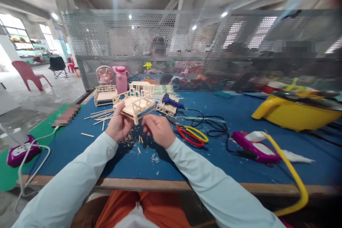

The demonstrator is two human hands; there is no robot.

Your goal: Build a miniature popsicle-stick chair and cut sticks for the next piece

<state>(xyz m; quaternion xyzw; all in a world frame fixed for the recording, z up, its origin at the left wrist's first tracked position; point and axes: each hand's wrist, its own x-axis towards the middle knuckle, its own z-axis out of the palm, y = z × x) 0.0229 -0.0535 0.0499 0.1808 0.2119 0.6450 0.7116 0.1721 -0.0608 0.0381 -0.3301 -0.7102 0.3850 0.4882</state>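
Observation:
My left hand (119, 124) grips a miniature wooden daybed (135, 103) made of thin sticks, thumb on its seat and fingers beneath. The model is lifted above the table, its railed back facing away. Just right of its near corner leg is my right hand (159, 128), fingers curled in; what they pinch, if anything, is hidden. A second small stick-built bench (105, 95) stands behind to the left. Loose wooden sticks (103, 114) lie left of my left hand. A blue glue gun (171, 101) rests on another small stick frame (162, 108) beyond my right hand.
Scissors with red and yellow handles (191, 136) lie right of my right hand, near a black cable (213, 121). Farther right are a purple power strip (256, 148) and a yellow pot (296, 112). A pink flask (121, 80) stands before the perforated screen (187, 35). Scraps litter the blue tabletop (171, 165).

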